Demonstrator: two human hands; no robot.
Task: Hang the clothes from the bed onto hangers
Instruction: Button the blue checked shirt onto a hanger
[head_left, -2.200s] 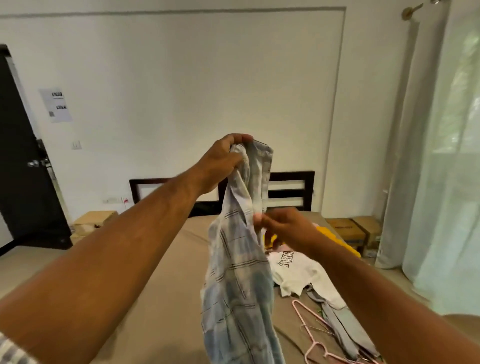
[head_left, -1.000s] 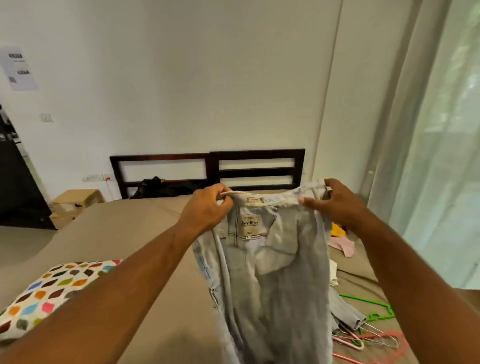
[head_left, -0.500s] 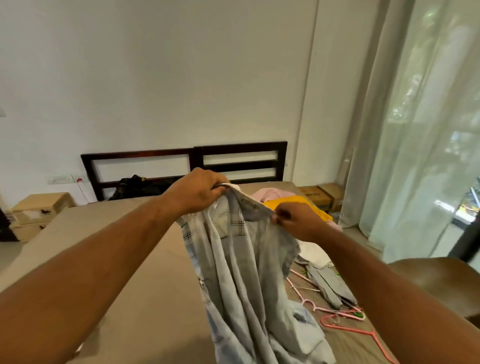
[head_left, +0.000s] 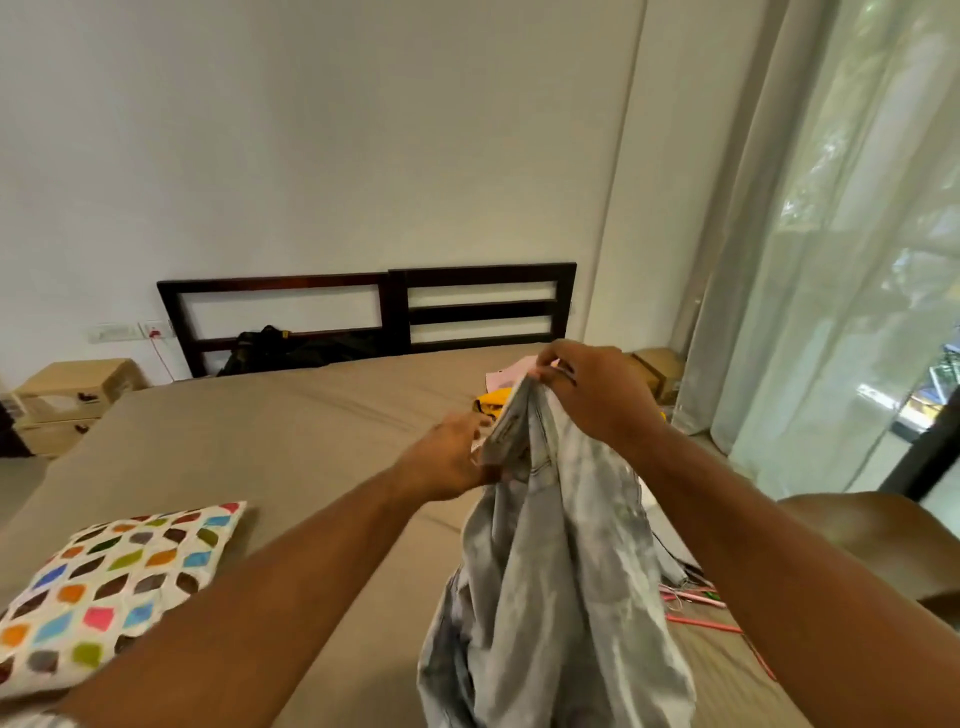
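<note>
A pale blue-grey checked shirt (head_left: 556, 587) hangs bunched above the brown bed (head_left: 291, 441). My right hand (head_left: 592, 395) pinches its collar edge at the top. My left hand (head_left: 452, 460) grips the same collar lower down on the left; it is motion-blurred. More clothes lie behind the shirt: a yellow garment (head_left: 491, 402) and a pink one (head_left: 506, 376). Pink hangers (head_left: 693, 605) lie on the bed to the right, mostly hidden by the shirt and my right arm.
A cushion with coloured spots (head_left: 111, 582) lies on the bed at the left. The dark wooden headboard (head_left: 384, 312) stands at the far wall with a black bag (head_left: 270, 345) before it. Cardboard boxes (head_left: 72, 395) sit left, curtains (head_left: 841, 249) right, a brown chair (head_left: 893, 540) lower right.
My right hand has risen and now holds the collar higher than my left, which has dropped and come closer. The shirt has turned and bunched. The view has swung left, showing the cushion.
</note>
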